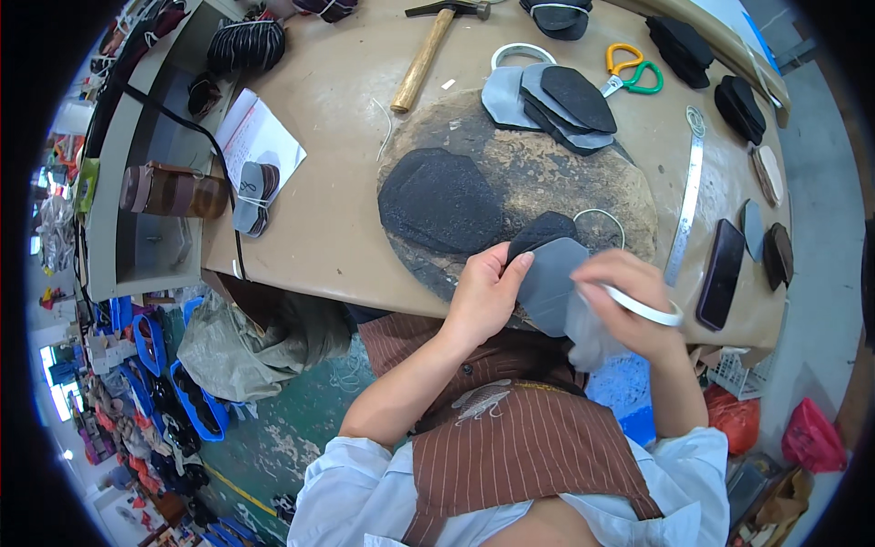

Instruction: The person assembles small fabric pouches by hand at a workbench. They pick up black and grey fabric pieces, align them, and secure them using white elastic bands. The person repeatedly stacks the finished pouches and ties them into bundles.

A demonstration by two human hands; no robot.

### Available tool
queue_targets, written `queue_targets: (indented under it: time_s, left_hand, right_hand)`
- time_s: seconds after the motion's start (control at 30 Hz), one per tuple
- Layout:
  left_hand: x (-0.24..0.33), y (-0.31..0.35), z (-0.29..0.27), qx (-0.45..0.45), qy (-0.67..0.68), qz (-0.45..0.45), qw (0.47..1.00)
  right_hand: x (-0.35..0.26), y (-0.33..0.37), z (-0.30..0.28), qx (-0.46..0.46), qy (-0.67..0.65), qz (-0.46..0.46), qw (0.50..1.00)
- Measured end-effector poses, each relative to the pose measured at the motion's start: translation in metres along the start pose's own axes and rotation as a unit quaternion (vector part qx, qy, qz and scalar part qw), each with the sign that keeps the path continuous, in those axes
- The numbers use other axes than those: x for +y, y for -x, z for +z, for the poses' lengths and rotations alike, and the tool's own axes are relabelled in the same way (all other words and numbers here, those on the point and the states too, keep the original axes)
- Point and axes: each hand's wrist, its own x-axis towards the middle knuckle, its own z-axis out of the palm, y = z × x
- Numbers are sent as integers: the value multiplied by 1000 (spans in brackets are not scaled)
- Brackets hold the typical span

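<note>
My left hand pinches a grey, rounded flat piece between thumb and fingers, over the near edge of a worn round block. At the piece's right side is my right hand, its fingers bent and partly smeared by motion. It holds a white tape ring. Beneath those fingers hangs a pale, blurred film; I cannot tell if it is joined to the piece. A small black piece lies just beyond my left thumb, near a larger black stack.
Grey and black pieces lie stacked at the block's far side. Around it are scissors, a hammer, a steel ruler and a phone. At left stand a brown bottle and a banded stack.
</note>
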Motion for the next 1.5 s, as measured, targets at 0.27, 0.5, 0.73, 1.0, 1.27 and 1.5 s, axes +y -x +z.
queue_targets:
  time_s: [0.27,0.5,0.73,1.0,1.27,1.5]
  left_hand:
    - [5,2,0,-8,59,-32,998]
    - [19,-6,0,-48,-14,-18,999]
    - [99,12,-22,129,31,137,982]
    - [69,-21,-94,300,-458,129,827]
    - [70,-30,-106,254,-430,58,865]
    - [43,-30,-138,248,-227,107,936]
  right_hand:
    - [25,3,47,102,171,-6,980]
    - [22,6,44,133,177,-71,973]
    - [3,61,-58,-143,-159,82,973]
    - [-5,0,-65,-85,-86,287,950]
    - [57,-147,-24,-161,431,197,866]
    - [14,-126,102,-166,115,143,969]
